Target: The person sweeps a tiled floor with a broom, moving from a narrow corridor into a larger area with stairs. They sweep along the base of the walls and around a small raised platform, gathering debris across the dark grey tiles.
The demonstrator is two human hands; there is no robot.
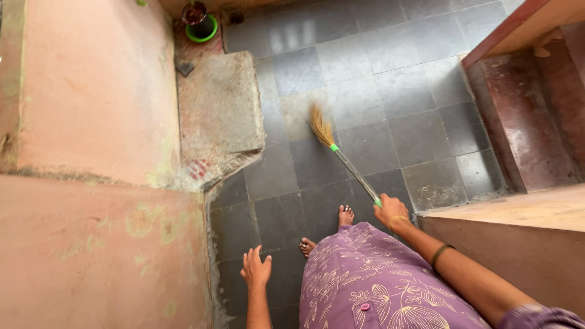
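Right hand (390, 210): fingers closed round the top end of the broom handle, arm stretched forward, two bangles on the wrist and forearm.
Left hand (256, 268): empty, fingers spread open and loose, hanging over the floor beside the left knee, touching nothing.
Broom (341, 158): thin grey stick with green bands, straw-coloured bristle head (321, 127) down on the floor ahead of the feet, stick slanting back up to the right hand; bristles blurred.
Floor (378, 79): dark grey square tiles, dusty pale patch round the bristles.
Feet (345, 214): bare, on the tiles, just behind the broom's grip end.
Dress (372, 280): purple with leaf print, fills bottom centre.
Stone slab (219, 109): rough grey block, left of the broom, against the pink wall (91, 91).
Green pot (201, 24): top of view, far corner, well apart from broom.
Red steps (524, 122): right side, beside the tiles.
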